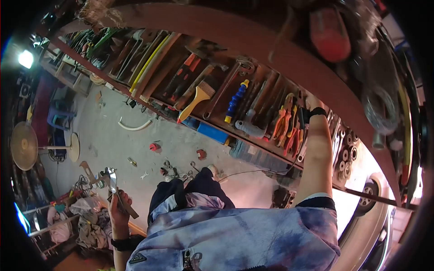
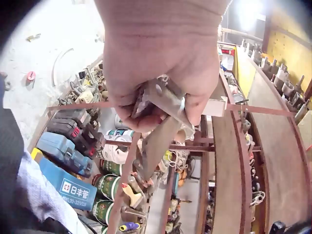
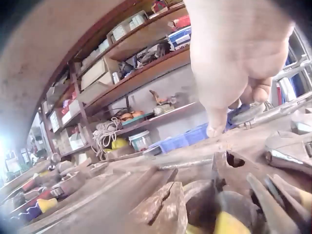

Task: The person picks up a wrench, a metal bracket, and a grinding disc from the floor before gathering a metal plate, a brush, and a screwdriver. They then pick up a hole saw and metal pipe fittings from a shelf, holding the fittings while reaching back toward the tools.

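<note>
My left hand (image 1: 119, 210) is low at the left, away from the shelf, with fingers curled round flat metal pieces (image 1: 112, 178), one shiny and another brownish. Up close in the left wrist view, two flat metal strips (image 2: 160, 141) cross between thumb and fingers; their exact kind I cannot tell. Stretched out to the tool shelf, my right hand (image 1: 313, 103) is partly hidden behind the upper board, just beyond several pliers (image 1: 282, 119). In the right wrist view its thumb points down and its fingers bend beside a grey metal tool (image 3: 243, 115), above rusty plier jaws.
Along the shelf lie a yellow-handled paintbrush (image 1: 199, 99), a blue segmented hose (image 1: 236, 101), hammers and wrenches. A curved upper board (image 1: 271, 45) hangs over them. Blue cases (image 1: 212, 133) stand below the shelf. A fan (image 1: 25, 145) is at the left, a car (image 1: 368, 226) at the right.
</note>
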`<state>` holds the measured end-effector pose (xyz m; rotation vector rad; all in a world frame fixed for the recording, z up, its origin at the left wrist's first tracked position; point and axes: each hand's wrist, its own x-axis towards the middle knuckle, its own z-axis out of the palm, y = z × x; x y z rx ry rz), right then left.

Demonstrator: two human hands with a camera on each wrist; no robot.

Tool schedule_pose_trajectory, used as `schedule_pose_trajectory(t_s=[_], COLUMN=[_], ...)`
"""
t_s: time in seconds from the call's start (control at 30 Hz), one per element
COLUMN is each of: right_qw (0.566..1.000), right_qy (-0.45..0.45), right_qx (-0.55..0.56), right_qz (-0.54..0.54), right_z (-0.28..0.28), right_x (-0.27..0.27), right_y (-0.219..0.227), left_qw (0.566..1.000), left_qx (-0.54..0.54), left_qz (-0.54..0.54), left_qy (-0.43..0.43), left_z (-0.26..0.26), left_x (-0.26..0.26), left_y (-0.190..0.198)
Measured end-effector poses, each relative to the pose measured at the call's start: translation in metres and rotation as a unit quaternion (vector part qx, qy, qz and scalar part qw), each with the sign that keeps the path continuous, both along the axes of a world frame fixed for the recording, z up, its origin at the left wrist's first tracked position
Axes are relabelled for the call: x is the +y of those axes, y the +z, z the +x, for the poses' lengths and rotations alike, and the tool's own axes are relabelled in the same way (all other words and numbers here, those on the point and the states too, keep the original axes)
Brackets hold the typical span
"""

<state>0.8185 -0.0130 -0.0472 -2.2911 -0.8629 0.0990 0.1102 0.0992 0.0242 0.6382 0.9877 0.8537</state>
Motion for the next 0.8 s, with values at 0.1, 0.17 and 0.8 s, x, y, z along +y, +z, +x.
schedule_pose_trajectory(t_s=[0.1, 0.17, 0.8], right_qw=[0.987, 0.965, 0.774], right_qy=[0.034, 0.048, -0.047], right_qx=[0.125, 0.207, 0.539], right_qz=[0.095, 0.154, 0.33], right_z=[0.007, 0.01, -0.18], right_x=[0.009, 0.008, -0.055], right_y=[-0.016, -0.026, 0.017], left_qw=[1.0, 0.999, 0.994], left_qx=[0.022, 0.015, -0.014], left_qz=[0.015, 0.025, 0.022], left_qy=[-0.011, -0.023, -0.109], left_z=[0.002, 0.003, 0.03], left_x=[-0.004, -0.003, 0.023], left_y=[0.004, 0.005, 0.001])
